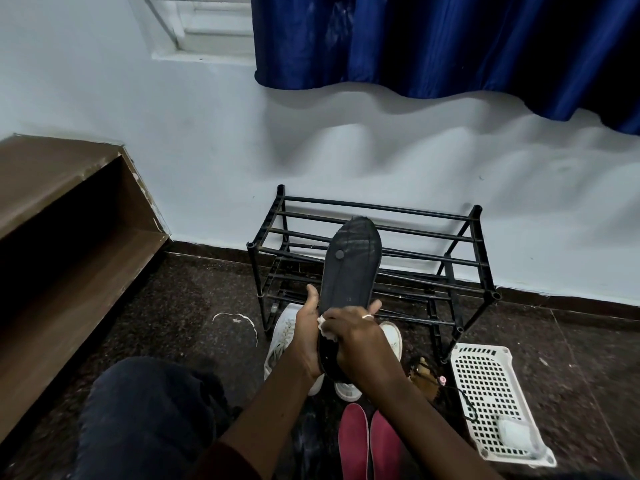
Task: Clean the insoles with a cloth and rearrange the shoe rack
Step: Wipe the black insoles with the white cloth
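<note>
I hold a black insole (349,261) upright in front of the black metal shoe rack (467,268). My left hand (306,336) grips its left edge near the heel, thumb raised along the side. My right hand (356,336) holds a small white cloth (323,323) against the lower part of the insole, and a ring shows on one finger. Two red insoles (353,441) lie side by side on the floor below my arms. White sneakers (282,341) sit on the floor behind my hands, partly hidden.
A white perforated plastic basket (485,379) with a white cloth in it lies at the right. A brown sandal (427,375) lies beside it. A brown wooden shelf (69,237) runs along the left. My knee in dark trousers (145,414) is at lower left. Blue curtain (450,43) hangs above.
</note>
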A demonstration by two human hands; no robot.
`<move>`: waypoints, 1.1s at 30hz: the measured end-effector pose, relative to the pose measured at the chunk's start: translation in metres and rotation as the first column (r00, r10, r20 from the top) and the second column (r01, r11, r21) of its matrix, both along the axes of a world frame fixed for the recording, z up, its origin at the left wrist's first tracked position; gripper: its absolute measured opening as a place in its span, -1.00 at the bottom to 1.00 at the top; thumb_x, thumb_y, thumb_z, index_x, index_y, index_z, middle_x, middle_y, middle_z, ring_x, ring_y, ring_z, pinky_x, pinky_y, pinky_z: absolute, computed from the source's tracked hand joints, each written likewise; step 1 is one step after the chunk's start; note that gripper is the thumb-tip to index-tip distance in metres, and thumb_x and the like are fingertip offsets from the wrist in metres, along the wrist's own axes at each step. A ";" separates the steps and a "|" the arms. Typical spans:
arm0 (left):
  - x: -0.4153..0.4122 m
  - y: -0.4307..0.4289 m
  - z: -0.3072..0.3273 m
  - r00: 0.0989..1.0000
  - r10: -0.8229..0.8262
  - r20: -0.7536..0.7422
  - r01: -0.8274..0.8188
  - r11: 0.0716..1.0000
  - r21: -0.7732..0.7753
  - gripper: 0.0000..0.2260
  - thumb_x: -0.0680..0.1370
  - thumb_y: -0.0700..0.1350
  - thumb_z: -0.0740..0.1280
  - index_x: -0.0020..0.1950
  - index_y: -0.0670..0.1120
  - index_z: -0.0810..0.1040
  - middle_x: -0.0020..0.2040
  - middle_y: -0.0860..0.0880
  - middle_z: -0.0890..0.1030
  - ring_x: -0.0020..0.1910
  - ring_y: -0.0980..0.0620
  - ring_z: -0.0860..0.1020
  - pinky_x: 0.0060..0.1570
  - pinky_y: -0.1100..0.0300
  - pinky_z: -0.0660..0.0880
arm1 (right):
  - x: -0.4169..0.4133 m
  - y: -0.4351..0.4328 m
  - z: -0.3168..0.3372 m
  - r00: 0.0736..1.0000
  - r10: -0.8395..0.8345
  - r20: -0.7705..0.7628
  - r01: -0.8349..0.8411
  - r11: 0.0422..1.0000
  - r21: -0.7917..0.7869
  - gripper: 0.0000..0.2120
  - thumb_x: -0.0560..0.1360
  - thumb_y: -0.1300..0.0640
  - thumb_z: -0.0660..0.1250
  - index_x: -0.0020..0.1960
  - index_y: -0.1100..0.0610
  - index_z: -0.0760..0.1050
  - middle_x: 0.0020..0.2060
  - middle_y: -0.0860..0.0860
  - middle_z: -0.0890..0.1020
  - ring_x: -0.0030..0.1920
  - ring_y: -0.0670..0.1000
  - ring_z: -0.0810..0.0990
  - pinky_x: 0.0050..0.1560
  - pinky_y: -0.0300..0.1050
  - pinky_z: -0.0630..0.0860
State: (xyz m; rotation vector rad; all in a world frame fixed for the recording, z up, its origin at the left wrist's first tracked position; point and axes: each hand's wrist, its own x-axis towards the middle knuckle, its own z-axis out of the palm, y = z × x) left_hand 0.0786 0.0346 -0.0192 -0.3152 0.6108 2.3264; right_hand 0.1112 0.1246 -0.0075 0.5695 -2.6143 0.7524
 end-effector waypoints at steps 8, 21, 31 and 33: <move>0.000 0.007 0.003 0.996 0.083 -0.016 -0.083 0.997 -0.010 -0.39 0.60 0.22 0.00 0.15 -0.22 0.62 0.08 -0.23 0.63 0.02 -0.14 0.64 -0.07 0.05 0.60 | -0.035 0.023 0.018 0.984 -0.173 -0.046 0.166 0.979 -0.120 -0.80 0.24 0.42 0.31 -0.23 0.23 0.63 -0.22 0.11 0.68 -0.22 0.12 0.63 -0.11 -0.17 0.43; -0.002 -0.003 -0.003 1.000 -0.003 -0.027 -0.003 0.974 -0.225 -0.29 0.52 0.28 0.02 -0.05 -0.32 0.66 0.01 -0.31 0.62 0.05 -0.20 0.62 0.12 0.03 0.54 | 0.008 0.008 0.005 0.999 0.036 -0.001 -0.036 0.989 -0.141 -0.78 0.36 0.26 0.16 -0.20 0.13 0.59 -0.26 0.03 0.64 -0.19 0.00 0.56 -0.19 -0.26 0.42; 0.009 0.016 0.003 0.997 0.075 0.003 -0.074 0.991 -0.113 -0.58 0.63 0.01 0.11 0.11 -0.28 0.61 0.02 -0.24 0.63 -0.03 -0.10 0.65 -0.05 0.10 0.61 | -0.042 0.018 0.013 0.962 -0.262 0.072 0.268 0.959 -0.088 -0.94 0.31 0.34 0.31 -0.31 0.23 0.53 -0.39 0.12 0.58 -0.28 0.16 0.55 -0.29 -0.13 0.30; 0.008 0.016 -0.002 0.998 0.067 0.009 -0.064 0.984 -0.163 -0.59 0.61 0.01 0.13 0.07 -0.27 0.63 -0.02 -0.23 0.64 -0.07 -0.08 0.66 -0.08 0.12 0.61 | -0.040 0.015 0.014 0.968 -0.246 0.042 0.249 0.961 -0.117 -0.92 0.30 0.34 0.27 -0.33 0.23 0.52 -0.41 0.11 0.57 -0.30 0.11 0.53 -0.30 -0.15 0.28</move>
